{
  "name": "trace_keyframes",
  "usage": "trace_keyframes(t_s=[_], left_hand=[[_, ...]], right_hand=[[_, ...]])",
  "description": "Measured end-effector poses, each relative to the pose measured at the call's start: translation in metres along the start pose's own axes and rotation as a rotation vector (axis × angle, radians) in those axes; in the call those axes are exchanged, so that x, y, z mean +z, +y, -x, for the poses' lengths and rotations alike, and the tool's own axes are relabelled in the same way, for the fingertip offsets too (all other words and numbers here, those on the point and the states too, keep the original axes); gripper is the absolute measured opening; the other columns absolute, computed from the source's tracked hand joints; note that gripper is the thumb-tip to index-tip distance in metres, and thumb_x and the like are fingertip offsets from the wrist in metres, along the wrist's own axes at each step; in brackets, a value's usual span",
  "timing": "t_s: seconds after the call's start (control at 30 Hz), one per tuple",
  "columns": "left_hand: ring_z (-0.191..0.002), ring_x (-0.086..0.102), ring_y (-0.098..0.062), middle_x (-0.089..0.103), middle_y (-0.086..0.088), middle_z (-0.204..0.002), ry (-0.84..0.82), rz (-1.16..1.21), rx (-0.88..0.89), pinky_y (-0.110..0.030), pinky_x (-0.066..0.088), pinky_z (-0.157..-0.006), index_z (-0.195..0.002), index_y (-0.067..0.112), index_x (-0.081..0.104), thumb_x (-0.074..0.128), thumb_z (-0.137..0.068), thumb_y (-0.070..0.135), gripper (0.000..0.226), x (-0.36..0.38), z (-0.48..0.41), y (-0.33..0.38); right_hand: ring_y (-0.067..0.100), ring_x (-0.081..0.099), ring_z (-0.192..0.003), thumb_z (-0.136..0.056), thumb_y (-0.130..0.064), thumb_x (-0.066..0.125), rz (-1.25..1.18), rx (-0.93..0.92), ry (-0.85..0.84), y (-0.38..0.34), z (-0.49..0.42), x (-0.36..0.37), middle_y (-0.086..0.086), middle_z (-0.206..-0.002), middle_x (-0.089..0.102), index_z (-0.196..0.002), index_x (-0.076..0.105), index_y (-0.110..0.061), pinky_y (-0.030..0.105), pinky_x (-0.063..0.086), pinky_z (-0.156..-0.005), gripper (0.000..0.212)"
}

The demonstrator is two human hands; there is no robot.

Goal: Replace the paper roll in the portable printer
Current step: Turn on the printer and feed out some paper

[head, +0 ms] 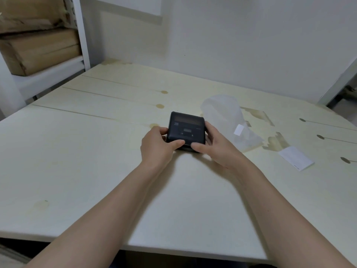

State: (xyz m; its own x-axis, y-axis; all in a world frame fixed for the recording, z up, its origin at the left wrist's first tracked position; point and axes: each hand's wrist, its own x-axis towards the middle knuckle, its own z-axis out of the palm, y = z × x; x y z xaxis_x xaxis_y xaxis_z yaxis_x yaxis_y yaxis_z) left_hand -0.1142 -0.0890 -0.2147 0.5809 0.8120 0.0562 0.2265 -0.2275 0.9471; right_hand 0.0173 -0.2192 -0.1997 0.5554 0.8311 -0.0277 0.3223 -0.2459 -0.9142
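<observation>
A small black portable printer [185, 126] lies flat on the pale table [96, 151], lid closed, with a small display on its top face. My left hand [158, 146] grips its left side, thumb laid over the near edge. My right hand [212, 146] grips its right side, thumb also on the near edge. No paper roll is visible outside the printer.
A translucent plastic bag [229, 118] with a white label lies just right of the printer. A white slip of paper [296, 158] rests farther right. Cardboard boxes [38, 49] sit on a white shelf at far left. A wall stands behind the table.
</observation>
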Motion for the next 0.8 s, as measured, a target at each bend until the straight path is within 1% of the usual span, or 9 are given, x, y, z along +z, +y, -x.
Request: trace_keyframes(t_s=[0.07, 0.17, 0.3, 0.37, 0.43, 0.53, 0.63, 0.73, 0.8], left_hand=[[-0.105, 0.064, -0.014, 0.066, 0.008, -0.110, 0.015, 0.054, 0.015, -0.032, 0.049, -0.091, -0.114, 0.017, 0.059, 0.080, -0.078, 0.033, 0.045, 0.002, 0.002, 0.003], [-0.106, 0.061, -0.013, 0.062, 0.016, -0.105, 0.060, 0.118, 0.027, -0.032, 0.049, -0.093, -0.111, 0.021, 0.059, 0.072, -0.084, 0.042, 0.036, 0.003, 0.003, 0.009], [-0.100, 0.061, -0.013, 0.066, 0.013, -0.106, 0.126, 0.158, 0.022, -0.028, 0.044, -0.084, -0.107, 0.024, 0.067, 0.047, -0.097, 0.051, 0.035, 0.000, 0.002, 0.014], [-0.096, 0.059, -0.013, 0.066, 0.009, -0.107, 0.141, 0.088, 0.007, -0.027, 0.039, -0.079, -0.104, 0.022, 0.067, 0.043, -0.098, 0.052, 0.039, 0.001, 0.002, 0.012], [-0.104, 0.058, -0.011, 0.064, 0.010, -0.110, 0.125, -0.022, 0.054, -0.027, 0.039, -0.078, -0.099, 0.024, 0.067, 0.055, -0.091, 0.054, 0.033, 0.004, 0.004, 0.007], [-0.131, 0.045, -0.019, 0.061, 0.007, -0.126, 0.091, -0.484, 0.436, -0.035, 0.043, -0.094, -0.117, 0.024, 0.065, 0.069, -0.080, 0.051, 0.046, 0.007, 0.008, -0.004], [-0.147, 0.028, -0.030, 0.059, 0.004, -0.139, -0.010, -0.804, 0.638, -0.044, 0.019, -0.119, -0.134, 0.021, 0.056, 0.065, -0.089, 0.039, 0.049, 0.009, 0.001, -0.013], [-0.121, 0.059, -0.034, 0.076, 0.007, -0.105, 0.088, -0.822, 0.790, -0.037, 0.028, -0.103, -0.099, 0.022, 0.076, 0.069, -0.084, 0.014, 0.018, 0.007, -0.001, -0.015], [-0.094, 0.067, -0.031, 0.078, 0.009, -0.083, 0.178, -0.835, 0.854, -0.033, 0.030, -0.087, -0.079, 0.020, 0.077, 0.077, -0.074, 0.005, 0.016, 0.006, -0.002, -0.017]], right_hand=[[-0.009, 0.055, -0.122, -0.094, -0.001, 0.061, 0.028, -0.023, 0.013, 0.001, 0.005, 0.001, -0.017, -0.147, 0.049, -0.154, 0.026, -0.028, 0.017, 0.047, -0.101, 0.075], [-0.016, 0.062, -0.101, -0.097, -0.006, 0.055, 0.078, -0.071, 0.159, -0.007, 0.004, 0.000, -0.026, -0.134, 0.052, -0.146, 0.038, -0.035, 0.009, 0.049, -0.089, 0.060], [0.012, 0.067, -0.107, -0.097, -0.022, 0.059, 0.111, -0.055, 0.213, -0.010, -0.003, -0.004, -0.015, -0.136, 0.054, -0.145, 0.041, -0.036, 0.037, 0.051, -0.102, 0.053], [0.016, 0.066, -0.110, -0.096, -0.024, 0.061, 0.105, -0.042, 0.217, -0.011, -0.005, -0.005, -0.013, -0.134, 0.055, -0.143, 0.044, -0.036, 0.044, 0.051, -0.102, 0.052], [0.013, 0.061, -0.119, -0.095, -0.022, 0.063, 0.083, -0.042, 0.230, -0.012, -0.007, -0.005, -0.014, -0.129, 0.055, -0.141, 0.046, -0.033, 0.045, 0.050, -0.103, 0.051], [0.013, 0.058, -0.123, -0.094, -0.025, 0.064, 0.088, -0.027, 0.245, -0.013, -0.008, -0.006, -0.015, -0.127, 0.054, -0.140, 0.047, -0.033, 0.041, 0.050, -0.103, 0.050], [0.014, 0.056, -0.126, -0.092, -0.030, 0.064, 0.062, -0.016, 0.244, -0.013, -0.011, -0.006, -0.017, -0.127, 0.055, -0.138, 0.048, -0.033, 0.044, 0.050, -0.103, 0.049], [0.015, 0.057, -0.125, -0.093, -0.028, 0.063, 0.068, -0.021, 0.239, -0.014, -0.011, -0.006, -0.015, -0.131, 0.053, -0.140, 0.046, -0.033, 0.044, 0.051, -0.102, 0.050], [0.010, 0.062, -0.116, -0.094, -0.024, 0.063, 0.077, -0.029, 0.229, -0.013, -0.009, -0.006, -0.014, -0.133, 0.051, -0.142, 0.044, -0.032, 0.039, 0.052, -0.101, 0.052]])
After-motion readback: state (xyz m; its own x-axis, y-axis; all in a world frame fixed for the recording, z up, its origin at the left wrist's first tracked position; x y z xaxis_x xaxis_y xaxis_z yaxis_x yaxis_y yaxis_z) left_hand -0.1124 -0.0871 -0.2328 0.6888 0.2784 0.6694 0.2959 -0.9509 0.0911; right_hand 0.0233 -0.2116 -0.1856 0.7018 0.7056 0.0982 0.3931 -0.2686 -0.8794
